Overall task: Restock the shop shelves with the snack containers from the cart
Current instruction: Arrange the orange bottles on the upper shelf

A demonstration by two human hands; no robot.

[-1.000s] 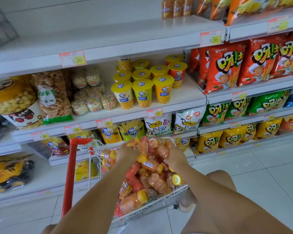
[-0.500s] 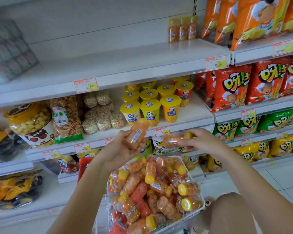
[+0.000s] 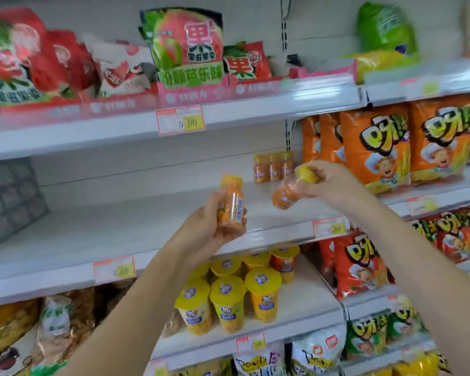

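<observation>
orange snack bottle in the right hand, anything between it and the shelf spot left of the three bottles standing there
Nothing visible does. The right hand holds the tilted orange plastic bottle with a yellow cap above the white shelf, just in front of the three matching bottles; only bare shelf shows to their left.

The left hand grips an upright orange snack bottle by its lower half. The right hand holds a second bottle, tilted and blurred, seemingly by its yellow-capped end, above the white shelf near three bottles at the back.
</observation>
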